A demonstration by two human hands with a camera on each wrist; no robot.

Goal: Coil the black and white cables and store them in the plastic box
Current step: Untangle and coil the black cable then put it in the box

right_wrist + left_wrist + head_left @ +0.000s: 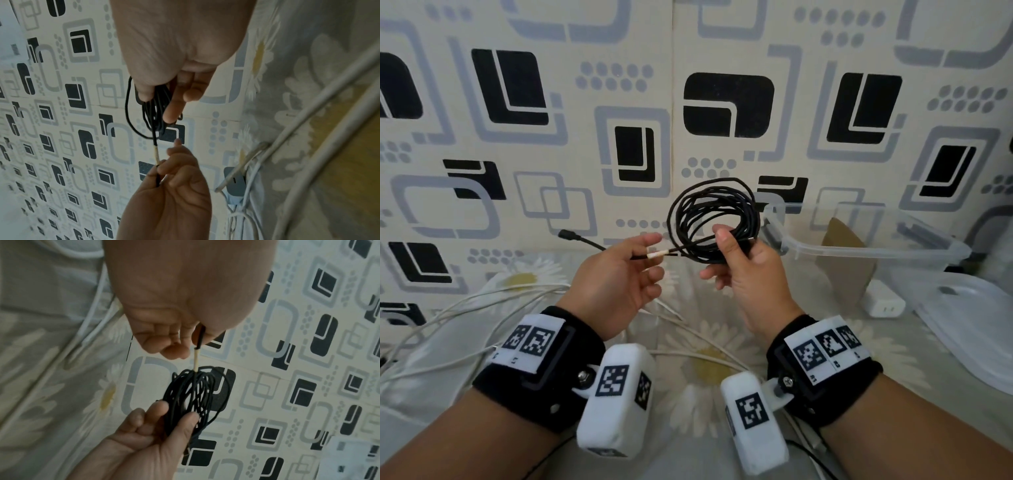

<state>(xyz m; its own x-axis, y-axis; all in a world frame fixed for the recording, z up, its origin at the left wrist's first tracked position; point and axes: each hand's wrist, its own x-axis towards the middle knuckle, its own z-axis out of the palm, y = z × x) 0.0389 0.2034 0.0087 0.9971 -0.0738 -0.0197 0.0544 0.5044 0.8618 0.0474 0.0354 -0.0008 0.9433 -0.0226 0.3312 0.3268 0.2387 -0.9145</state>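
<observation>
Black cable point(714, 219) hangs coiled in the air above the bed, and I see my right hand point(743, 270) pinching the coil between thumb and fingers. My left hand point(616, 270) pinches its free tail. White cable point(482, 308) sprawls near-left; plastic box point(859, 246) sits right.

Black cable point(153, 112) between two hands.

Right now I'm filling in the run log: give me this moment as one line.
phase: coiling | right hand: grips black cable coil | left hand: pinches its free end | white cable: loose on bed | plastic box: open
</observation>
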